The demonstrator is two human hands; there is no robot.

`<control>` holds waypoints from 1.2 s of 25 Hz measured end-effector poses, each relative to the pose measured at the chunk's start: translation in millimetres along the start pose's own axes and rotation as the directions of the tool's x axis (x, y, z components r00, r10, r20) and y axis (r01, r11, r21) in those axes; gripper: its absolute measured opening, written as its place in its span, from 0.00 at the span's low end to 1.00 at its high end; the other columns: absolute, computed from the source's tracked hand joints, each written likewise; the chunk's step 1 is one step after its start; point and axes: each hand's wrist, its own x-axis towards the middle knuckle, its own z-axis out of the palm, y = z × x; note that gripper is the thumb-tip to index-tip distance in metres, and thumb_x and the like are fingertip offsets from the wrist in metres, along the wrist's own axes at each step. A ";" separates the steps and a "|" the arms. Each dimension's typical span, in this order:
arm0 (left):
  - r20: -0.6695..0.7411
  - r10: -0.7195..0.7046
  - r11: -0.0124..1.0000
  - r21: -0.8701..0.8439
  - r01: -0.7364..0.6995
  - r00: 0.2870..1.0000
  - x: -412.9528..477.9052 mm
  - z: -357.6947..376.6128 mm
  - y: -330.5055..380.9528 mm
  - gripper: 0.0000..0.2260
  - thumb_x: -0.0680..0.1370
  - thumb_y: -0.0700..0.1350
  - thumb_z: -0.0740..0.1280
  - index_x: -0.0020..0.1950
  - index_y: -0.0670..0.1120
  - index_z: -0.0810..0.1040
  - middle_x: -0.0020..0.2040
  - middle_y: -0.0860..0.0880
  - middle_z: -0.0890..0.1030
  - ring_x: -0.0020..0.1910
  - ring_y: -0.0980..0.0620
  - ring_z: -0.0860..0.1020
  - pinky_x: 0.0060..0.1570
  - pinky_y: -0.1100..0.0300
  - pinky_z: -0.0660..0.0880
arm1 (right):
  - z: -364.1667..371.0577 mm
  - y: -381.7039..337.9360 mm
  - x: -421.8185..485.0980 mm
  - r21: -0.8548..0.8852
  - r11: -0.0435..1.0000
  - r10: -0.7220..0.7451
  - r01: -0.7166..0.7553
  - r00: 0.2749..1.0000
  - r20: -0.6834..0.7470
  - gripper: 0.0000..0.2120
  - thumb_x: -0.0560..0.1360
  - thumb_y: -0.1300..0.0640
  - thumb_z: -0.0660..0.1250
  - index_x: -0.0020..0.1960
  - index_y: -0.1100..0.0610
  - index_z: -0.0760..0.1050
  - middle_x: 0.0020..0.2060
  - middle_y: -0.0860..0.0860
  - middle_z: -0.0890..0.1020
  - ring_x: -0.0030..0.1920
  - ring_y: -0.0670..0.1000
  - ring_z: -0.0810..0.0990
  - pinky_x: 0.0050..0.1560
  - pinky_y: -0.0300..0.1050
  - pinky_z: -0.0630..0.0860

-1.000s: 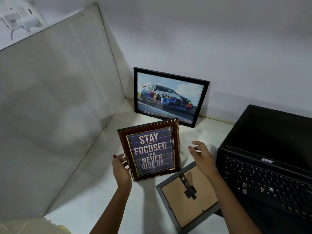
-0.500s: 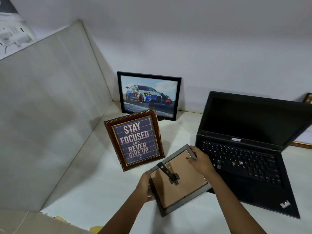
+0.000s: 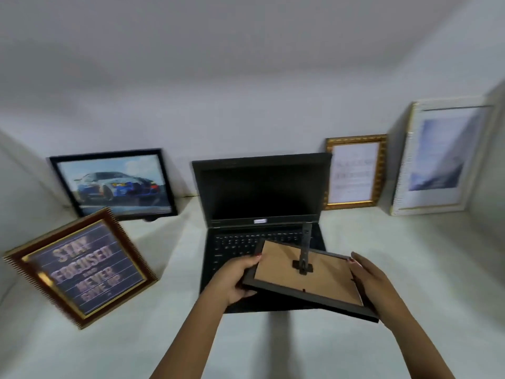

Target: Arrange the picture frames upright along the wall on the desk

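Nearest, the left hand (image 3: 232, 280) and right hand (image 3: 369, 283) grip opposite short ends of a dark-rimmed picture frame (image 3: 308, 280), held back-up with its brown backing board and raised black stand showing, above the front of an open black laptop (image 3: 262, 203) on the pale desk (image 3: 410, 269), bare at the front and right. Left of it a brown-and-gold "Stay Focused" frame (image 3: 82, 266) stands alone, tilted. Against the wall (image 3: 246, 77) lean a black-framed car picture (image 3: 114, 183), a gold-framed text print (image 3: 354, 172) and a tall white frame (image 3: 440, 157).

Left hand (image 3: 235, 277) and right hand (image 3: 367, 280) extend forward, fingers curled, palms facing inward.
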 end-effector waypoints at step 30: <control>0.050 0.185 0.865 0.465 -0.187 0.981 108.9 278.7 -26.6 0.28 0.76 0.38 0.64 0.73 0.45 0.56 0.60 0.49 0.70 0.61 0.50 0.70 0.58 0.61 0.64 | -220.1 77.5 136.5 -0.421 0.905 -0.126 0.057 0.982 -0.138 0.16 0.75 0.55 0.62 0.58 0.63 0.68 0.51 0.64 0.80 0.50 0.64 0.78 0.46 0.51 0.73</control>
